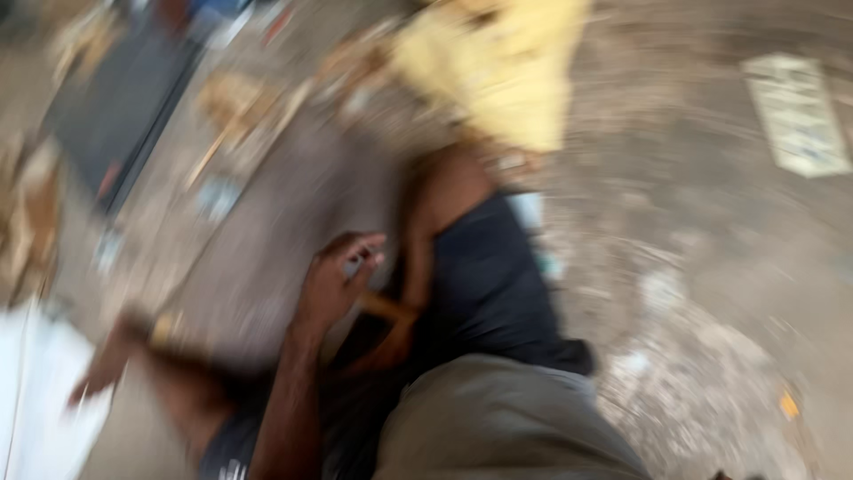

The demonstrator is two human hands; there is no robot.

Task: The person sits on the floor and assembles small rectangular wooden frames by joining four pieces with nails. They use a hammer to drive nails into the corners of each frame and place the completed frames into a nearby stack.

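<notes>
Dusty floor; right hand pinches something small.

The floor is appearing as rough, matt concrete, grey-brown and speckled with pale patches. A flat board is showing a dull grey-brown surface without gloss (motion blur is hiding any grain). A yellow mass at the top is looking soft and matt, like cloth or foam; which one cannot be told. Dark navy cloth is reading as matt woven fabric, and the grey-olive cloth beside it is looking equally dull. A white sheet at lower left is appearing smooth and pale, like paper or plastic. A pale printed sheet is lying flat and matt on the floor
</notes>
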